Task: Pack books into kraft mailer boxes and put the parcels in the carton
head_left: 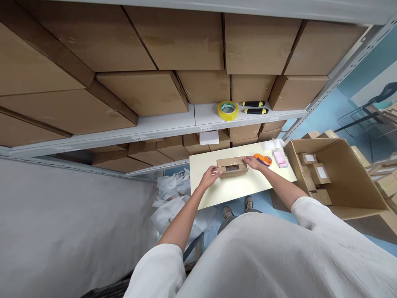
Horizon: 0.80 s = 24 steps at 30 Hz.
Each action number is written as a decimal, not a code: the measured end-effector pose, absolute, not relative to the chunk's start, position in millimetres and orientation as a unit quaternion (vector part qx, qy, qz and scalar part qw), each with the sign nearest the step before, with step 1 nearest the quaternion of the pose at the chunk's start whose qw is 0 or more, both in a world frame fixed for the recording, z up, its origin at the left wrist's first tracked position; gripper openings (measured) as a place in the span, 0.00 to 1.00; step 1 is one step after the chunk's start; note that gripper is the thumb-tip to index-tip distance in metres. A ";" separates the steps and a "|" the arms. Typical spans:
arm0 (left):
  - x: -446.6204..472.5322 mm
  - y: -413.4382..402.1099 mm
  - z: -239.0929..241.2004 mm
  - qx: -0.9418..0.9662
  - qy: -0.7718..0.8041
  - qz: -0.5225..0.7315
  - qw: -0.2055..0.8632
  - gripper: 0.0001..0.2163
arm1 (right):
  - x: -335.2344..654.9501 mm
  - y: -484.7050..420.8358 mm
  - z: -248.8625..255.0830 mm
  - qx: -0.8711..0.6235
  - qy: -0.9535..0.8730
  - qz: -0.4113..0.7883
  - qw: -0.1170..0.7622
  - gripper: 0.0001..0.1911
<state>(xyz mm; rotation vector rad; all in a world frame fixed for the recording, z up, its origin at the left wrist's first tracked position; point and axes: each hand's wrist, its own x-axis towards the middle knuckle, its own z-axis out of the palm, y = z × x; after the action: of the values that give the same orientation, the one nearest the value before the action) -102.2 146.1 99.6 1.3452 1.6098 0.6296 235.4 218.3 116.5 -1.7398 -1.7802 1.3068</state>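
A small brown cardboard box (232, 167) lies on the pale yellow table (235, 188). My left hand (209, 174) grips its left end with curled fingers. My right hand (252, 162) rests closed on its right top edge. An orange tape dispenser (263, 159) lies just right of my right hand, and a pink pad (280, 157) sits beyond it.
A large open carton (356, 186) holding several small labelled boxes stands at the right. A shelf (204, 115) behind the table carries a yellow tape roll (228, 110), two black-and-yellow knives (254, 107) and stacked cartons. White packing foam (173, 203) lies on the floor at left.
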 end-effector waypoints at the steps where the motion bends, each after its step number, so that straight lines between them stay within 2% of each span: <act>1: -98.4 149.7 98.8 0.531 0.667 0.260 0.453 0.25 | 234.7 217.4 117.6 -0.615 -0.620 0.462 0.155 0.19; 8: -73.3 176.5 90.7 0.498 0.738 0.207 0.405 0.22 | 225.2 208.4 116.5 -0.630 -0.628 0.425 0.167 0.13; 20: -71.4 174.0 88.6 0.488 0.753 0.149 0.415 0.24 | 217.0 198.8 100.6 -0.646 -0.626 0.393 0.190 0.16; 24: -66.1 162.8 103.0 0.601 0.717 0.197 0.292 0.21 | 218.6 198.8 99.8 -0.637 -0.629 0.400 0.196 0.16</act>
<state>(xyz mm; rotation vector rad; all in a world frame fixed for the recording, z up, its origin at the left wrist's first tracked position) -66.1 162.8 103.0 1.6022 1.9120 0.5255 218.6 198.8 99.8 -1.7843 -1.7611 1.1212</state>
